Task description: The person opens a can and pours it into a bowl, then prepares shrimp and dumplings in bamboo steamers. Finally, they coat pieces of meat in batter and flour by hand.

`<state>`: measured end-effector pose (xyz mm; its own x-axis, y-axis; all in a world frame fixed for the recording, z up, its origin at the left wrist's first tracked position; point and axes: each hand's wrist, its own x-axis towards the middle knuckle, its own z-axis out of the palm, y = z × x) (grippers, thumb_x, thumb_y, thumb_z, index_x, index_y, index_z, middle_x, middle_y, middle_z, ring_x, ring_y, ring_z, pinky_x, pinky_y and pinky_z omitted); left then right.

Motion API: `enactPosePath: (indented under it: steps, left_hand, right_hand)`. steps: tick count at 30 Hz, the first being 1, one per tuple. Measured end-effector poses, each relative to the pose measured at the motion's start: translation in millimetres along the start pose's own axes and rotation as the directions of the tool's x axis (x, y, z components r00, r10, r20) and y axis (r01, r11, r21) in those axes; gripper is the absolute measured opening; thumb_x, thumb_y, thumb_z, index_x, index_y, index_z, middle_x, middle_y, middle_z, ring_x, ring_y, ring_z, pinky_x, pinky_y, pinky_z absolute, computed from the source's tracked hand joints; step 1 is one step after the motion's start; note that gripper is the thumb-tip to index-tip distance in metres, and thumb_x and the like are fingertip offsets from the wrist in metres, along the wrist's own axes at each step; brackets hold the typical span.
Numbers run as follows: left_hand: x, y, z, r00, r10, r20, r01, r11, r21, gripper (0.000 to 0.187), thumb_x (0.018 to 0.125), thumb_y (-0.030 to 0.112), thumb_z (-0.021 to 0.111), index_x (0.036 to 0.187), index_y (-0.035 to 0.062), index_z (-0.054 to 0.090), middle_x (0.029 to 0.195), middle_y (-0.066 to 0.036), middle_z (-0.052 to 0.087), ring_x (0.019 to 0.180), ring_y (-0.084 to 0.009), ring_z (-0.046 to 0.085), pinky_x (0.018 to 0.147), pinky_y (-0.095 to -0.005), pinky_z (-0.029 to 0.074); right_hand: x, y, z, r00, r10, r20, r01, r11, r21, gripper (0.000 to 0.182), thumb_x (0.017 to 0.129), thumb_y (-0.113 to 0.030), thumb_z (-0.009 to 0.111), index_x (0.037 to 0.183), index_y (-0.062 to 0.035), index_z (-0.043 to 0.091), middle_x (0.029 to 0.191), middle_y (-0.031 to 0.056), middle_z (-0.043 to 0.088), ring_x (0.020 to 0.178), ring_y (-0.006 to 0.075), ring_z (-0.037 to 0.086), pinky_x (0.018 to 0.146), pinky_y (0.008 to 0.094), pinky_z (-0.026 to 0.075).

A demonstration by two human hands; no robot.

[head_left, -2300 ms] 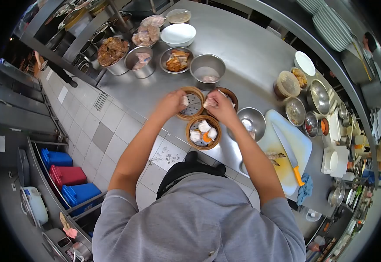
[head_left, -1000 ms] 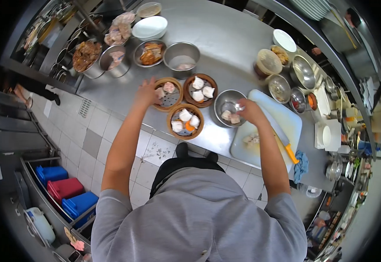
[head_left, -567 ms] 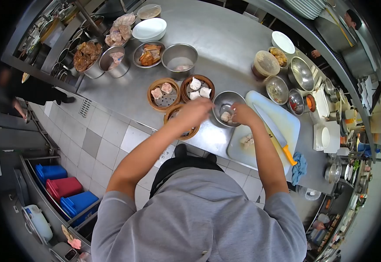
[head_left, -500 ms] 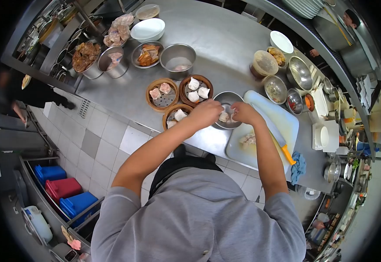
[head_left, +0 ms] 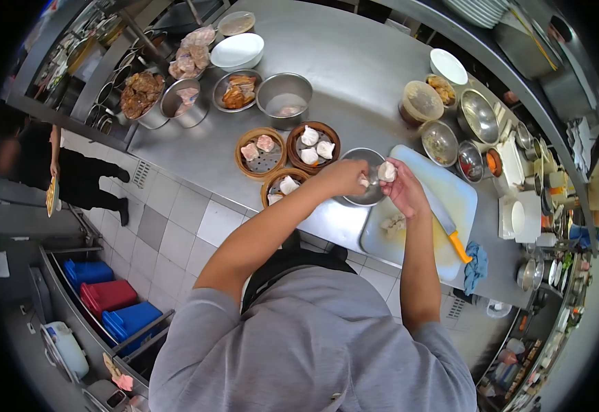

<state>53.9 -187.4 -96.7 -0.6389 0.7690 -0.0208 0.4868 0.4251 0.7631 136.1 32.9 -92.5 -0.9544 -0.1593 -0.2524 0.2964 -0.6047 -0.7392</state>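
Note:
Resting in the curled fingers of my right hand (head_left: 407, 190) is a whitish dumpling (head_left: 387, 172), raised over the right rim of a metal bowl (head_left: 368, 200). My left hand (head_left: 345, 178) is closed over the same bowl. A small pale piece (head_left: 363, 181) shows at its fingertips; its kind I cannot tell. Close to the left hand stands a bamboo steamer (head_left: 328, 128) with white dumplings. Another steamer (head_left: 264, 192), partly hidden by my left forearm, also has white ones. A third steamer (head_left: 239, 152) contains two pinkish dumplings.
Right of the bowl, a white cutting board (head_left: 420, 257) bears an orange-handled knife (head_left: 457, 244) and a pale lump (head_left: 394, 223). A blue cloth (head_left: 476, 264) lies beside it. Metal bowls (head_left: 439, 143) line the right side. A person (head_left: 73, 161) stands at left holding a plate.
My right hand has come up out of the bowl, turned palm up with the dumpling. The left hand stays over the bowl, fingers closed. The person at left has moved further into view.

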Motion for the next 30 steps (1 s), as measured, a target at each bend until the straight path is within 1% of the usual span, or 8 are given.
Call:
enactPosePath:
  steps: [4, 11, 14, 16, 20, 24, 27, 30]
  left_hand:
    - [-79.1, -50.0, -51.2, 0.955, -0.143, -0.26, 0.026, 0.912, -0.409, 0.034, 0.081, 0.004, 0.072, 0.107, 0.0073, 0.05, 0.095, -0.006, 0.062, 0.09, -0.0105, 0.062, 0.072, -0.027, 0.052]
    - [-159.6, -113.9, -85.5, 0.678, -0.289, -0.675, 0.354, 0.934, -0.045, 0.026, 0.08, 0.01, 0.075, 0.09, 0.0048, 0.051, 0.086, -0.008, 0.059, 0.072, -0.0203, 0.059, 0.064, -0.0329, 0.05]
    - [-163.8, -108.5, -80.6, 0.739, -0.048, -0.672, 0.285, 0.926, 0.248, 0.028, 0.077, 0.014, 0.078, 0.09, 0.0054, 0.055, 0.088, -0.009, 0.062, 0.083, -0.028, 0.062, 0.07, -0.0392, 0.051]
    - [-164.0, -107.1, -83.4, 0.77, -0.13, -0.625, 0.35, 0.904, 0.244, 0.026, 0.077, 0.019, 0.077, 0.088, 0.0062, 0.058, 0.092, -0.011, 0.062, 0.091, -0.0323, 0.061, 0.074, -0.0423, 0.052]
    - [-162.7, -105.3, -86.1, 0.789, -0.122, -0.603, 0.37, 0.877, 0.306, 0.023, 0.081, 0.022, 0.074, 0.087, 0.0066, 0.058, 0.096, -0.011, 0.061, 0.09, -0.0317, 0.062, 0.072, -0.0429, 0.052]
    - [-167.1, -105.4, -98.7, 0.818, -0.21, -0.535, 0.384, 0.892, 0.237, 0.022, 0.086, 0.024, 0.071, 0.089, 0.0066, 0.058, 0.098, -0.01, 0.06, 0.085, -0.0312, 0.062, 0.072, -0.0407, 0.053]
    - [-176.2, -147.4, -101.4, 0.677, -0.268, -0.685, 0.453, 0.886, 0.101, 0.026, 0.088, 0.023, 0.069, 0.106, 0.0077, 0.059, 0.098, -0.008, 0.06, 0.08, -0.0273, 0.064, 0.066, -0.0386, 0.054]
    - [-177.6, -154.4, -108.9, 0.502, -0.727, -0.469, 0.423, 0.679, -0.599, 0.035, 0.088, 0.022, 0.064, 0.118, 0.005, 0.058, 0.107, -0.014, 0.061, 0.094, -0.0283, 0.065, 0.057, -0.0411, 0.057]
  right_hand:
    - [31.0, 6.7, 48.0, 0.997, 0.023, 0.074, -0.005, 0.973, -0.229, 0.043, 0.091, -0.003, 0.063, 0.132, -0.0045, 0.053, 0.111, 0.0077, 0.062, 0.091, 0.0164, 0.063, 0.071, 0.0274, 0.052]
    - [146.1, 105.5, 146.7, 0.958, -0.063, 0.281, 0.278, 0.455, -0.846, 0.045, 0.08, -0.013, 0.075, 0.121, -0.0051, 0.058, 0.103, 0.0115, 0.066, 0.088, 0.0225, 0.065, 0.076, 0.0337, 0.053]
    - [159.4, 120.7, 176.2, 0.934, -0.098, 0.343, 0.347, 0.018, -0.938, 0.037, 0.076, -0.016, 0.074, 0.109, -0.0056, 0.059, 0.104, 0.0165, 0.066, 0.092, 0.0333, 0.066, 0.08, 0.0426, 0.054]
    - [160.2, 125.9, 188.7, 0.928, -0.118, 0.354, 0.332, -0.171, -0.928, 0.034, 0.077, -0.016, 0.072, 0.106, -0.0064, 0.059, 0.105, 0.0167, 0.066, 0.094, 0.0344, 0.066, 0.08, 0.0446, 0.054]
    - [165.6, 142.7, 189.3, 0.857, -0.15, 0.494, 0.423, -0.345, -0.838, 0.024, 0.08, -0.014, 0.069, 0.101, -0.0062, 0.061, 0.1, 0.0137, 0.065, 0.096, 0.0322, 0.064, 0.08, 0.0433, 0.055]
    - [159.9, 135.2, 179.8, 0.826, -0.19, 0.53, 0.495, -0.206, -0.844, 0.014, 0.082, -0.015, 0.068, 0.093, -0.0056, 0.066, 0.095, 0.0129, 0.064, 0.095, 0.0331, 0.063, 0.081, 0.0421, 0.053]
    - [146.3, 102.2, 164.2, 0.855, -0.273, 0.442, 0.462, 0.013, -0.887, 0.01, 0.084, -0.014, 0.067, 0.088, -0.0054, 0.069, 0.094, 0.0149, 0.062, 0.095, 0.035, 0.062, 0.082, 0.0426, 0.051]
    - [141.6, 66.5, 118.5, 0.902, -0.408, 0.139, 0.162, 0.023, -0.987, 0.018, 0.088, -0.014, 0.061, 0.103, -0.0058, 0.069, 0.1, 0.0173, 0.065, 0.098, 0.0374, 0.061, 0.087, 0.0446, 0.05]
